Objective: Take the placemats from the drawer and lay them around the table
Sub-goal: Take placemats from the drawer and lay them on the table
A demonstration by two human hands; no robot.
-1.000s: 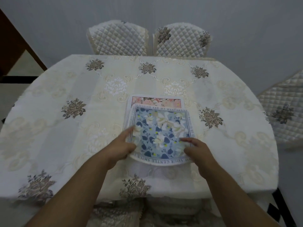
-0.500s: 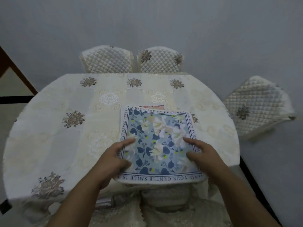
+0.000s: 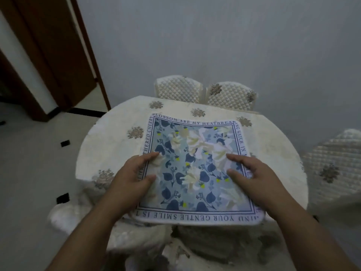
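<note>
A square blue placemat [image 3: 195, 169] with white flowers and a lettered border is held up over the round table [image 3: 109, 145], its near edge past the table's front rim. My left hand [image 3: 132, 177] grips its left edge, thumb and forefinger on top. My right hand [image 3: 252, 173] grips the right edge the same way. The other fingers are hidden under the mat. The pink placemat seen earlier is hidden behind the blue one.
Two quilted cream chairs [image 3: 177, 89] [image 3: 230, 94] stand at the table's far side, another [image 3: 332, 167] at the right, and a covered chair [image 3: 205, 241] is just below my hands. A brown door frame [image 3: 48, 55] is at the far left.
Both hands have lifted the blue placemat off the stack and drawn it toward me; it now looks larger and covers the pink one. My view has pulled back and tilted up.
</note>
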